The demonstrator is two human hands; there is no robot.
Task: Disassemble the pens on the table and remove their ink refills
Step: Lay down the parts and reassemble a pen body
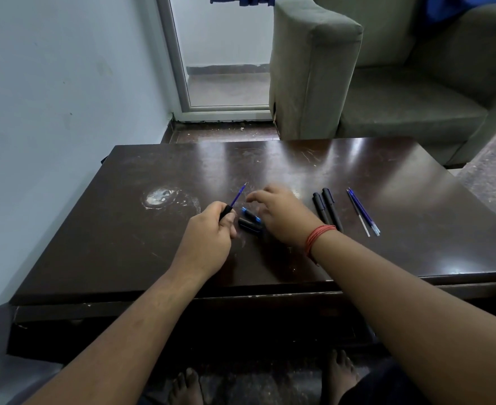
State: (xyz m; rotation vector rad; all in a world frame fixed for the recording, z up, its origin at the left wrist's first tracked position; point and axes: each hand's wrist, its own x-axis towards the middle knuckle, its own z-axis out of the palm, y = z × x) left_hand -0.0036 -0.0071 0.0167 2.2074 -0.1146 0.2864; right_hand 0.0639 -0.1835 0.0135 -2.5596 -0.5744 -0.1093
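Head view: left hand [208, 229] grips slim black plastic pen barrel [226, 212], blue refill [238, 196] protruding toward 1 o'clock. Right hand [281, 213] hovers, fingers loosely spread, over short black caps [251, 220] on glossy scratched dark wooden table [153, 244].

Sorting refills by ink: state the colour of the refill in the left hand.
Blue; the refill shows best in the head view.

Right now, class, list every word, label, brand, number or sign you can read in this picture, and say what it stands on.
None: no text can be read anywhere.
Two black pens: any print too small to tell.
Two blue refills: no markings legible.
Pen parts between the hands: blurred, nothing legible.
Pen in the left hand: no lettering shows.
Table, wall, sofa: no labels or signs.
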